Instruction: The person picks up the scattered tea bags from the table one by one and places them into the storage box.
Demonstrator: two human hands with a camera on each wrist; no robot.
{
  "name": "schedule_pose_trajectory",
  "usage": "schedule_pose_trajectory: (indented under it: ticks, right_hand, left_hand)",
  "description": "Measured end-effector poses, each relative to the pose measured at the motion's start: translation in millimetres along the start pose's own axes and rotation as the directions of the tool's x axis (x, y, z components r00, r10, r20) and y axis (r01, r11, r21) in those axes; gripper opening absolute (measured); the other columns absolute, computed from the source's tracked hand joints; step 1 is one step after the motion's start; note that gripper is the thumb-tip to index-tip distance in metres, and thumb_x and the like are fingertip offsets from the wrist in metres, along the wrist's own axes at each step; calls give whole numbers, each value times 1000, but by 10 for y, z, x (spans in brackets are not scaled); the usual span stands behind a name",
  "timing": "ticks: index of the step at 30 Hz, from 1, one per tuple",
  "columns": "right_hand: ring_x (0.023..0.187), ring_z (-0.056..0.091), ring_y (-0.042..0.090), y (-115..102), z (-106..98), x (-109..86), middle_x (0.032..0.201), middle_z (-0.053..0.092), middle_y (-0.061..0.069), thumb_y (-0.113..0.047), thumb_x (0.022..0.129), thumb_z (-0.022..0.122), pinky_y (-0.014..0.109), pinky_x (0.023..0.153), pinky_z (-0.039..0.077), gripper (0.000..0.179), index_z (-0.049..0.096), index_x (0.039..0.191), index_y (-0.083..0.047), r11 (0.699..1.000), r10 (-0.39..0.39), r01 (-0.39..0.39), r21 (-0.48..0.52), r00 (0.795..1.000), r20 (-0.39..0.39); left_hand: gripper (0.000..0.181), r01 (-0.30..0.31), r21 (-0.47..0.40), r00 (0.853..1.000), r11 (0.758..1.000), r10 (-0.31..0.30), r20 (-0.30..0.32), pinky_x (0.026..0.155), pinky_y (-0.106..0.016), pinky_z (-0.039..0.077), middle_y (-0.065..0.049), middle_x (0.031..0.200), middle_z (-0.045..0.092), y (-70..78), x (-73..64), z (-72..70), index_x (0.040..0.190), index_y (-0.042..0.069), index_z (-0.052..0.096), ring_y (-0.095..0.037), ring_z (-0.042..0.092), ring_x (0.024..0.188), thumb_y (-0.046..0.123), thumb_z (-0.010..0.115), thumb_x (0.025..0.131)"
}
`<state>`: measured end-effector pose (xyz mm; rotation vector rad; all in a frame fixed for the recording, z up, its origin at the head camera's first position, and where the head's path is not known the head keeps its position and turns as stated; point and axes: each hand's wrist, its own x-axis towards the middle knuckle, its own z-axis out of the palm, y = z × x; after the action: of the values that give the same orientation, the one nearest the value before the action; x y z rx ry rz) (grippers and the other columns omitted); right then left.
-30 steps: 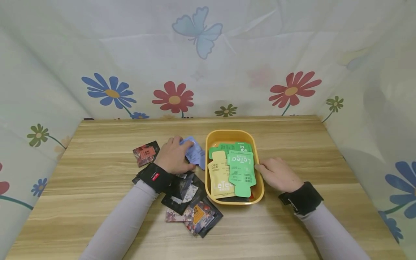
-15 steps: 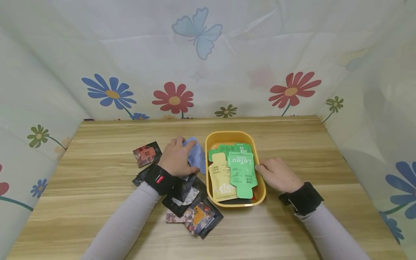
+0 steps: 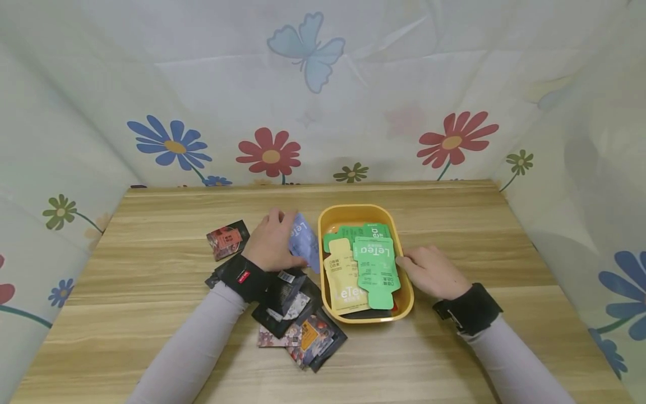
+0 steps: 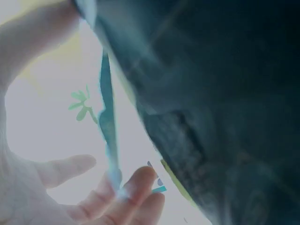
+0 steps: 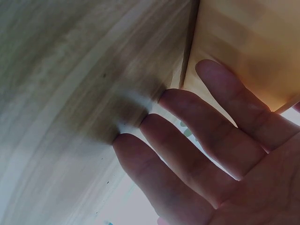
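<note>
My left hand (image 3: pixel 272 241) holds a light-blue LeTea sachet (image 3: pixel 305 242) by its edges, between thumb and fingers, just left of a yellow plastic box (image 3: pixel 355 206). In the left wrist view this sachet (image 4: pixel 107 112) shows nearly edge-on, its lower end at the fingertips (image 4: pixel 140 180). My right hand (image 3: pixel 435 273) rests at the box's right side. From the right wrist, the index finger touches the box wall (image 5: pixel 253 47) while the other fingers, loosely extended, have their tips on the table. Inside the box lie green sachets (image 3: pixel 375 264) and a yellow sachet (image 3: pixel 345 280).
A pile of dark packets (image 3: pixel 287 300) lies in front of my left hand, with patterned ones (image 3: pixel 310 339) at its near end. One red-and-black packet (image 3: pixel 227 239) lies apart at the left. Flower-printed curtains (image 3: pixel 323 112) enclose the wooden table (image 3: pixel 434 359).
The blue sachet has turned in my left hand, and its LeTea print now shows. The box has shifted slightly nearer. My right hand stays at the box's side.
</note>
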<state>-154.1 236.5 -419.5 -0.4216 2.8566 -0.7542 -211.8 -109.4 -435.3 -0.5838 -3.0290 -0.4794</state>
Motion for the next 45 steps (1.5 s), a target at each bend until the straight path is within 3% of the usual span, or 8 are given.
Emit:
schedule_pose_trajectory:
  ticks: [7,12,20,25,31,34,42,45]
  right_hand:
    - [55,46,14,8,3,-1,61,46,-3,-29,101,44,31,51,36,37,58,69,-17,1000,-3,3,-1,1000,-1]
    - [55,46,14,11,6,4,61,46,-4,-29,101,44,31,51,36,37,58,69,-17,1000,-10,10,-7,1000,-5]
    - [53,45,14,20,-9,-31,59,44,-5,-30,102,44,31,50,35,36,61,73,-17,1000,3,-3,-9,1000,-9]
    - [53,45,13,30,9,-8,59,44,-6,-31,102,44,31,51,36,35,60,73,-18,1000,-15,15,-24,1000,-23]
    - [52,44,13,42,24,17,58,43,-6,-30,101,44,31,50,35,36,57,69,-19,999,-35,34,-27,999,-33]
    - [52,44,13,36,31,33,58,43,-6,-29,101,45,31,50,35,37,56,67,-19,999,-38,37,-31,999,-36]
    - [52,44,13,34,33,28,57,42,-6,-29,101,46,31,50,36,39,54,64,-19,999,-24,23,-30,999,-39]
    - [53,45,13,32,27,27,57,42,-6,-29,100,46,31,51,36,38,54,64,-19,999,-24,23,-32,999,-39]
  left_hand:
    - [74,36,-218,999,975,-34,13,91,-43,49,-14,133,53,-56,38,-64,147,8,48,-28,57,109,32,75,82]
    - [46,49,-328,999,944,-49,10,63,-37,44,-12,120,64,-72,43,-134,138,10,56,-24,55,68,20,60,93]
    - [39,55,-418,997,907,-74,-30,46,-31,31,-18,118,63,-154,35,-383,136,13,56,-18,33,45,16,49,98]
    - [37,9,-462,990,887,-73,-120,53,-34,34,-14,133,57,-169,27,-605,134,10,56,-23,45,62,14,49,98]
    - [35,-25,-485,989,874,-49,-139,58,-34,40,-10,136,57,26,82,-731,132,12,60,-25,55,84,16,50,99]
    - [33,-46,-532,994,846,-15,-110,59,-35,40,-8,132,58,148,120,-746,130,13,61,-25,55,84,16,50,99]
    - [31,-139,-640,987,756,154,-33,68,-33,46,-1,128,59,520,221,-724,127,16,63,-19,57,93,15,50,100]
    - [42,-159,-633,978,758,209,5,78,-32,49,0,136,56,624,239,-712,141,20,55,-17,59,103,23,52,99]
